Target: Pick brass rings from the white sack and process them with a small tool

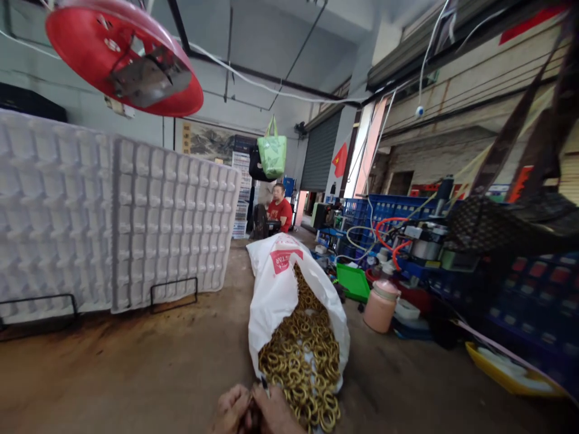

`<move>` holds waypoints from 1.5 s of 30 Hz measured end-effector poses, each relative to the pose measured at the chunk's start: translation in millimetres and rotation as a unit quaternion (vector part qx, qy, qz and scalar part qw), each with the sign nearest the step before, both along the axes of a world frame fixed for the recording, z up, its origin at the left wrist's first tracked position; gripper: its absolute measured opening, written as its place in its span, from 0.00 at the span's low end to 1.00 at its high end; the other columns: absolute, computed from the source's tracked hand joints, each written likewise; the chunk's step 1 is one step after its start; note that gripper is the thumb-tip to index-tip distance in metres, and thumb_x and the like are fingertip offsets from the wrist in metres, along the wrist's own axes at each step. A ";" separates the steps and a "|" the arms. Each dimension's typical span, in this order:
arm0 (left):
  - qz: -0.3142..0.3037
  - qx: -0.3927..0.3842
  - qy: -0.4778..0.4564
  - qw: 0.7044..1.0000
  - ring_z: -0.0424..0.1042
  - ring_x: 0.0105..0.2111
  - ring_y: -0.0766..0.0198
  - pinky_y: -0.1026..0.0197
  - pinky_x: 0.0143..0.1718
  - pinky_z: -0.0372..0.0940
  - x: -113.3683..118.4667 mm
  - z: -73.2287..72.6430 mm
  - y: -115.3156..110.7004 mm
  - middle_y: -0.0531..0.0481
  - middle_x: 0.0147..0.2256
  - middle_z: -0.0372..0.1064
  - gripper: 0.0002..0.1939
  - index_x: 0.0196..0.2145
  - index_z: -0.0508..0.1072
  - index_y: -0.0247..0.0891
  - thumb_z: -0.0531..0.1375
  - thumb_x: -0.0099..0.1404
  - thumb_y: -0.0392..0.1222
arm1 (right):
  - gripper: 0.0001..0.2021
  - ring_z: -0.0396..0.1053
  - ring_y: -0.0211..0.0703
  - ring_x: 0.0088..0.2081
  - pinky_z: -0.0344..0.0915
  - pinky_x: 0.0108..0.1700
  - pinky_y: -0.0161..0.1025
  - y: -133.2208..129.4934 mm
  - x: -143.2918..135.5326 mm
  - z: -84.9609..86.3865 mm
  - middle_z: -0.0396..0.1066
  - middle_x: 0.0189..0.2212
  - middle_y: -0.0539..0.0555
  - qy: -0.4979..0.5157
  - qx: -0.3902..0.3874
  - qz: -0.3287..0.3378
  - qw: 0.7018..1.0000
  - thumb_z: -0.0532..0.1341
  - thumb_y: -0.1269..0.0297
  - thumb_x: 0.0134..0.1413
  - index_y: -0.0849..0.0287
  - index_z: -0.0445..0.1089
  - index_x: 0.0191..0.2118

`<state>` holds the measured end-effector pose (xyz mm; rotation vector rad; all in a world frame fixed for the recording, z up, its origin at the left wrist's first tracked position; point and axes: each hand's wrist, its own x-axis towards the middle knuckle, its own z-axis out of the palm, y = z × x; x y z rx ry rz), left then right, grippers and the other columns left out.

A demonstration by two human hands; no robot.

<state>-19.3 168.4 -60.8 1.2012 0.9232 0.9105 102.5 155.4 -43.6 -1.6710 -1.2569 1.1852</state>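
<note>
Low in the head view, my left hand (231,408) and my right hand (275,411) are close together with fingers curled in. Between them the fingers hide most of what they hold. A small dark pointed tip (265,382) sticks up by my right thumb; its kind is too small to tell. Just beyond my hands lies a white sack (274,295) with red print, its side open. Brass-coloured rings (303,355) fill the opening and spill out to the right of my right hand.
White moulded trays (172,223) stand upright in black wire holders at left. A red lamp shade (126,60) hangs above. At right are a green tray (353,281), a pink jar (381,306), a machine (425,244) and a yellow tray (511,371). A person in red (281,211) sits behind.
</note>
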 end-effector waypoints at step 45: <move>-0.005 -0.021 0.061 0.998 0.51 0.11 0.75 0.69 0.11 0.48 -5.9 33.5 -18.5 0.58 0.15 0.58 0.27 0.21 0.61 0.37 0.51 0.48 0.67 | 0.23 0.55 0.33 0.20 0.52 0.25 0.32 -23.3 -8.4 28.9 0.57 0.14 0.47 0.000 0.066 0.079 0.995 0.45 0.52 0.55 0.59 0.60 0.17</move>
